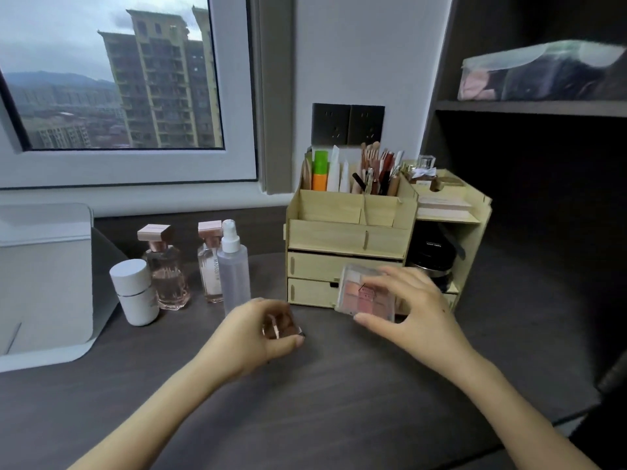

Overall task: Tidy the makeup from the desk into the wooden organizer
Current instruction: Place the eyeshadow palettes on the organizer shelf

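Note:
The wooden organizer (342, 232) stands at the back of the dark desk, its top slots filled with tubes and brushes. In front of its two drawers, my right hand (412, 313) grips a clear-cased eyeshadow palette (364, 295) with pink and brown pans, lifted off the desk. My left hand (252, 330) curls round a small clear brownish compact (280, 326) just above the desk surface. Left of the organizer stand a clear spray bottle (233, 273), two perfume bottles (166, 269) (209, 266) and a short white bottle (134, 291).
A white box-shaped appliance (44, 283) fills the desk's left edge. A black round jar (431, 256) sits in the organizer's right side shelf, with small perfume bottles (422, 171) on top. Wall sockets (347, 124) hang behind; dark shelving (529, 108) rises on the right.

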Demonstrator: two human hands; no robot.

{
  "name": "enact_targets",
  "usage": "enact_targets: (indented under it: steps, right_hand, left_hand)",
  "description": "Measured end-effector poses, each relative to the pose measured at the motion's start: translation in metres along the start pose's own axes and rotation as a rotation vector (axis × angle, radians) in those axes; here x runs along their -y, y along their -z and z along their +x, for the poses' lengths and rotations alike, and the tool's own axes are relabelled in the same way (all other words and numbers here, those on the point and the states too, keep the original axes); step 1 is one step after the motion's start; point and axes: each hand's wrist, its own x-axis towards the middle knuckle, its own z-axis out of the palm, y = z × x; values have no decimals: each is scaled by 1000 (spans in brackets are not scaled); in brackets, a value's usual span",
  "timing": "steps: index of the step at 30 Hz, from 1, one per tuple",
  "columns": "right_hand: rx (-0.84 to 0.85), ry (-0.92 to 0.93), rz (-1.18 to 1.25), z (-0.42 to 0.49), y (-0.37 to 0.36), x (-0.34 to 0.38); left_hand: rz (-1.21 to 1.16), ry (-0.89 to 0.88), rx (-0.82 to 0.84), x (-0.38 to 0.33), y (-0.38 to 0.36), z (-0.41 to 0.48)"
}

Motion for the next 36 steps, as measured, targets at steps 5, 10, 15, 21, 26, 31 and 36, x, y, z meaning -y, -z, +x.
enact_targets:
  steps: [5, 10, 15, 21, 26, 31, 36]
  right_hand:
    - [-232, 5, -204, 35, 75, -20]
    - [-101, -4, -474, 85, 125, -39]
    - [182, -158, -211, 134, 144, -70]
    - [393, -194, -116, 149, 141, -90]
    - [335, -194, -66, 139, 135, -101]
    - [235, -186, 27, 130, 126, -102]
    - [4, -101, 100, 125, 126, -109]
  left_hand:
    - [-139, -111, -112, -45, -3, 34]
    - [-143, -200, -137, -80, 9, 78]
    - [-173, -248, -141, -110, 21, 103]
    - [-151, -274, -156, -125, 23, 121]
    - [-155, -300, -127, -136, 23, 132]
    - [-126, -361, -96, -160, 24, 142]
    - [-46, -434, -43, -184, 22, 160]
